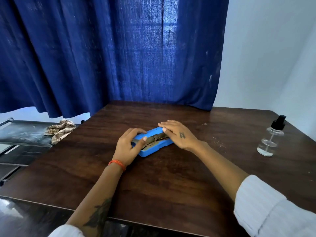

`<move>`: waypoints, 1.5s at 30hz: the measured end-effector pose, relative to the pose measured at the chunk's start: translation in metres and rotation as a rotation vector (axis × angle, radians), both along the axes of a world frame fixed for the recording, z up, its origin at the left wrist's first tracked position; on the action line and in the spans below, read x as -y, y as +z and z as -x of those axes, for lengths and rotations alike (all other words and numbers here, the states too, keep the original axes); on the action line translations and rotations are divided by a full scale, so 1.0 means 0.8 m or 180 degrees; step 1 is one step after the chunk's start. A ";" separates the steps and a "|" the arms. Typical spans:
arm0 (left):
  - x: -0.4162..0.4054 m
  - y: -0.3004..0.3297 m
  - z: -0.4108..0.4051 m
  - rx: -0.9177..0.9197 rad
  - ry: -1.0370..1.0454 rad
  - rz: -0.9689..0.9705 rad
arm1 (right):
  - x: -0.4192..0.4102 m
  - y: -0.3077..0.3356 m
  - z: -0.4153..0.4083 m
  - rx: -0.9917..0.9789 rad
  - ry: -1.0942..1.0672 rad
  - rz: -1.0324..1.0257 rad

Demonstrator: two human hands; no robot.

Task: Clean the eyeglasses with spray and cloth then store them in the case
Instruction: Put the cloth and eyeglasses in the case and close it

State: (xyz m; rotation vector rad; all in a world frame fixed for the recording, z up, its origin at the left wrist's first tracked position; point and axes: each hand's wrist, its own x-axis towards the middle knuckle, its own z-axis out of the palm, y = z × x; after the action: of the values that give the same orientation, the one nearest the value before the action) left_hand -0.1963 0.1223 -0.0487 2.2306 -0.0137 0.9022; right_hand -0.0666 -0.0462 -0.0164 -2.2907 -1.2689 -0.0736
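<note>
The left hand (128,145) curled around the near-left end of a long blue plastic glasses case (154,142), its thumb on the open edge. The right hand (177,134) lay flat on the far-right end, fingers spread over the lid. The case sat in the middle of the dark, shiny wooden counter (171,177). Inside it, something thin with brown wire showed on a tan cloth; the hands hid most of it, so the glasses were hard to make out. A clear round spray bottle with a black top (271,136) stood well apart on the right. A crumpled checked cloth (59,130) lay left, on a dark shelf (24,134).
</note>
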 end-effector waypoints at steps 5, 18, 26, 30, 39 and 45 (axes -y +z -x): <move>0.007 0.000 0.007 -0.0243 -0.0219 0.0041 | 0.017 -0.023 0.014 0.0866 -0.0232 0.0179; 0.007 -0.005 0.000 -0.0570 -0.0100 -0.0526 | 0.034 -0.048 0.032 0.1019 -0.0265 0.0705; 0.014 -0.002 -0.003 -0.0675 0.0106 -0.0731 | 0.031 -0.016 0.017 0.0785 -0.0133 0.0323; 0.014 -0.001 -0.009 -0.0751 0.0051 -0.0771 | 0.040 -0.014 -0.004 0.0646 0.0089 0.0795; 0.047 0.021 -0.068 -0.0976 -0.0678 -0.1212 | 0.118 -0.022 -0.034 0.0935 -0.0121 0.0513; 0.116 0.036 -0.118 -0.1338 -0.1090 -0.1114 | 0.193 -0.012 -0.032 0.0570 -0.0771 0.0522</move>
State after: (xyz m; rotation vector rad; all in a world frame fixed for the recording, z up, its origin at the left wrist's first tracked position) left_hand -0.1019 0.0298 -0.0199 2.5935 -0.3713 0.2494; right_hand -0.0412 -0.2007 -0.0258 -2.6212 -1.1106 -0.2742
